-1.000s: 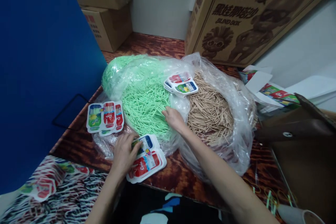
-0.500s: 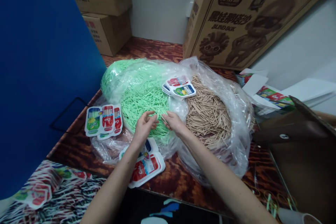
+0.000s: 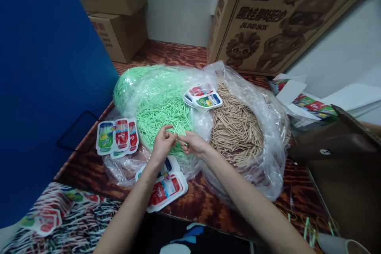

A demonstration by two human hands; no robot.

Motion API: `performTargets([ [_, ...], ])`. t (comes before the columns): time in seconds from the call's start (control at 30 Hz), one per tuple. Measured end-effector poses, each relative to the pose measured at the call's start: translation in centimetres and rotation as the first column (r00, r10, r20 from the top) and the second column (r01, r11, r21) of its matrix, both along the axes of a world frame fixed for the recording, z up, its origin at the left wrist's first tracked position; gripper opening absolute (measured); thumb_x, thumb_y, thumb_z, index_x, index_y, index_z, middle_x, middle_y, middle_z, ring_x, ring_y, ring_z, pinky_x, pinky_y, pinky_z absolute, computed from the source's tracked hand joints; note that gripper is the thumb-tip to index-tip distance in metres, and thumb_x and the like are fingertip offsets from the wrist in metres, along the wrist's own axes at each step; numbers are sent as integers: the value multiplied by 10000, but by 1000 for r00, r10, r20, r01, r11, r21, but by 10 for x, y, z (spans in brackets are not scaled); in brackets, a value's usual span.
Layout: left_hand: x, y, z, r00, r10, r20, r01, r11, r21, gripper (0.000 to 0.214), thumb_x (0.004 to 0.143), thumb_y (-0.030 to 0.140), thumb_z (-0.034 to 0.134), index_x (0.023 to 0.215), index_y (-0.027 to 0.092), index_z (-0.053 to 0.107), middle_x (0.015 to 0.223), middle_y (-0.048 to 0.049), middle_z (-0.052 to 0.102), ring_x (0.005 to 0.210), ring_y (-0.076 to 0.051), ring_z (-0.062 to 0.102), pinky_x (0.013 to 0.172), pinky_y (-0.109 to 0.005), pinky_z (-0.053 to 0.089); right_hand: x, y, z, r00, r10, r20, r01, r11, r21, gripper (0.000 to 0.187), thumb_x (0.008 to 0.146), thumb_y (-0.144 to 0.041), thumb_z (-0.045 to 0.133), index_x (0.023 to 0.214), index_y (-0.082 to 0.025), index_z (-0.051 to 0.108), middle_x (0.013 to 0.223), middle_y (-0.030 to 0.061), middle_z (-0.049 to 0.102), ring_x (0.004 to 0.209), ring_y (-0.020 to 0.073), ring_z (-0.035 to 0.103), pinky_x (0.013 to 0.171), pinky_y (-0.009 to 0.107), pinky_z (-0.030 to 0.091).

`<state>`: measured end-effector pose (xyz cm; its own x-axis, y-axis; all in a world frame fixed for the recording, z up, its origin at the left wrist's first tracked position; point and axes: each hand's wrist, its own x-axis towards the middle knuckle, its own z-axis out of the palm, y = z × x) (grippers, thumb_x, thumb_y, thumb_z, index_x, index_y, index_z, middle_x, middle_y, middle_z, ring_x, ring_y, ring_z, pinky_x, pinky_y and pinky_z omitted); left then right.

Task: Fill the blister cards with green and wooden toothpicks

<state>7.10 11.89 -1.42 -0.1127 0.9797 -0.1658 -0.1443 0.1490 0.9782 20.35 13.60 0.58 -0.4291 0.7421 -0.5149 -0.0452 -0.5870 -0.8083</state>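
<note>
Over the heap of thin light-green sticks (image 3: 162, 109), my left hand (image 3: 163, 141) is closed, thumb against fingers; what it pinches, if anything, is too small to make out. My right hand (image 3: 193, 143) meets it fingertip to fingertip, pinching a short thin stick (image 3: 183, 142) whose colour is hard to tell. To the right lies a heap of brown sticks (image 3: 235, 125) in a clear plastic bag (image 3: 272, 158). Printed jar-shaped packs (image 3: 204, 97) rest between the heaps. Another pack (image 3: 166, 190) lies partly under my left forearm, and more packs (image 3: 117, 137) are at the left.
A blue panel (image 3: 50, 67) borders the left side. Cardboard boxes (image 3: 119, 35) and a large printed carton (image 3: 285, 24) stand behind. Printed card sleeves (image 3: 312, 105), an open brown box (image 3: 342, 174) and a paper cup or roll (image 3: 339, 244) are at right.
My right hand has moved left and slightly down, so its fingertips now meet those of my left hand. The bags and packs have stayed in place.
</note>
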Motion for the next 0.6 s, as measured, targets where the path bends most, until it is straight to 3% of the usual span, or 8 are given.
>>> performTargets([
  [0.27,-18,8,1,981,73,-178,-66,997,47,279,753,313,605,984,158,600,594,43,549,525,-120,530,534,-244,434,24,-22,3,988,-137,-68,133,989,-58,353,655,-370,716,752,-199,423,521,-111,461,371,35,386,359,160,279],
  [0.37,-16,2,9,927,163,-338,-113,980,165,248,764,301,627,981,183,648,926,-58,641,927,-211,598,816,-339,470,29,-31,6,968,-196,-155,187,980,-67,386,655,-388,743,759,-200,423,543,-103,471,410,41,412,395,171,317],
  [0.47,-2,-12,16,844,257,-471,-85,931,355,272,849,303,548,1089,204,628,1253,-100,556,1230,-246,453,1034,-407,345,27,-43,8,954,-207,-216,187,976,-110,409,650,-395,771,765,-196,433,565,-89,489,447,48,438,425,180,352],
  [0.53,10,-20,15,906,167,-388,-26,939,344,306,899,314,469,1165,205,576,1246,-100,574,1190,-225,503,1013,-396,380,23,-51,7,952,-176,-251,143,979,-141,411,652,-390,781,778,-193,443,587,-80,507,461,52,453,432,183,363],
  [0.6,21,-26,12,973,27,-230,29,970,241,322,918,341,423,1177,196,548,1112,-89,641,1028,-200,601,901,-357,467,20,-57,5,949,-100,-298,53,986,-161,397,664,-376,782,793,-189,456,608,-72,523,458,52,459,431,186,369],
])
